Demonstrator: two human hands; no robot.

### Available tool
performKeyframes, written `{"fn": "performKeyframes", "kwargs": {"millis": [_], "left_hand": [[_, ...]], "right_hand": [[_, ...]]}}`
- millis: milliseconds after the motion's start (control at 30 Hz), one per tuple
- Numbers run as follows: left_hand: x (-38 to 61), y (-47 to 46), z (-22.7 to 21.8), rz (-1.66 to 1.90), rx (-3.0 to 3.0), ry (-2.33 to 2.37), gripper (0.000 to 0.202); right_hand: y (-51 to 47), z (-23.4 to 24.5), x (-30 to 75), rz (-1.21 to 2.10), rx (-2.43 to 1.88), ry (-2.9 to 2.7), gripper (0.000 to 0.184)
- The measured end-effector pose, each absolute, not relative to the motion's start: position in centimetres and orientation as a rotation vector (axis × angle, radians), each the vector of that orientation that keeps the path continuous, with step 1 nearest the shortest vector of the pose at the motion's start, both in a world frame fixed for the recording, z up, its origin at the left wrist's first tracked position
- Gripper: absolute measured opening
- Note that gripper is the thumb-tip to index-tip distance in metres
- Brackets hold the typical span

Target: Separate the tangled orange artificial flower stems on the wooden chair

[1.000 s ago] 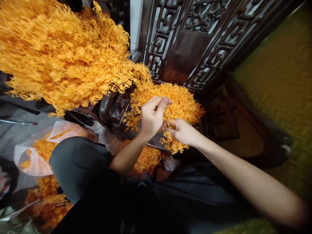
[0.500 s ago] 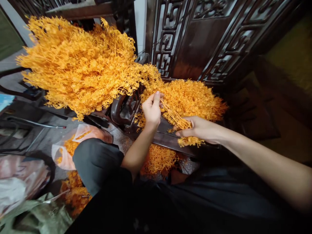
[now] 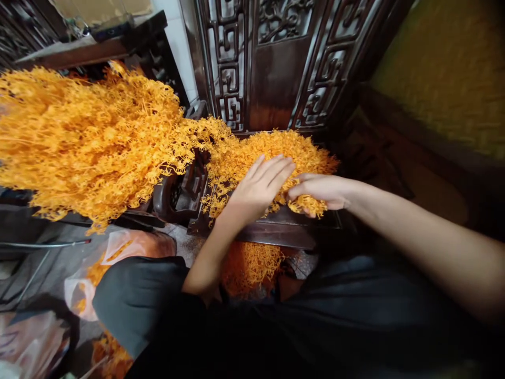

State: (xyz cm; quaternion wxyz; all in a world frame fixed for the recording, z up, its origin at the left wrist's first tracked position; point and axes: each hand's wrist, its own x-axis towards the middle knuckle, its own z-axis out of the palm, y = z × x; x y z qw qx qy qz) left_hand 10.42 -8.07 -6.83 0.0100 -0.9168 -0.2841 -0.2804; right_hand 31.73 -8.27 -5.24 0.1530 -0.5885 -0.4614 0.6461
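Resting flat on the small orange heap (image 3: 272,145), your left hand (image 3: 258,185) has its fingers (image 3: 276,168) straight and open, and it holds nothing. Your right hand (image 3: 322,190) is just beside it on the right, with the fingertips of the two hands almost touching. It is curled shut around a little bunch of orange sprigs (image 3: 306,205) that pokes out under the palm.

The heap sits on the dark wooden seat (image 3: 276,231), right under your left hand and a bit far of it. Your right hand is at the heap's near right edge, so your left hand is the closer one.

A big bushy bundle (image 3: 90,137) lies well off to the left. Its long way runs left to right, and its tips lie over the chair arm (image 3: 173,197) and touch the heap. Your left hand is nearer to it too.

More orange bits (image 3: 252,263) hang below the seat, and a plastic bag (image 3: 118,252) lies near left by your knee. A carved wooden panel (image 3: 276,68) stands far behind the heap
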Motion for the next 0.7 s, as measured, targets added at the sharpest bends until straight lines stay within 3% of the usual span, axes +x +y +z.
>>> {"fn": "performKeyframes", "kwargs": {"millis": [67, 200, 400, 600, 700], "left_hand": [[11.7, -7.5, -7.8, -0.64, -2.963, -0.828, 0.054], [12.5, -6.4, -9.7, -0.578, -2.966, -0.946, 0.039], [13.3, -7.7, -10.4, -0.658, -3.088, -1.091, 0.036], [13.4, -8.5, -10.4, -0.766, -3.339, -1.242, 0.025], [13.3, -8.7, -10.0, -0.931, -3.507, -1.222, 0.038]], "right_hand": [[-8.6, -4.8, 31.7, 1.86, -1.557, -1.447, 0.032], [-8.4, -4.5, 33.0, 1.778, -1.385, -1.651, 0.019], [-7.1, -4.1, 34.4, 1.872, -1.489, -1.668, 0.02], [-5.4, -4.9, 35.5, 1.611, -1.757, -1.658, 0.034], [-4.3, -6.0, 36.8, 1.419, -1.642, -1.739, 0.034]]}}
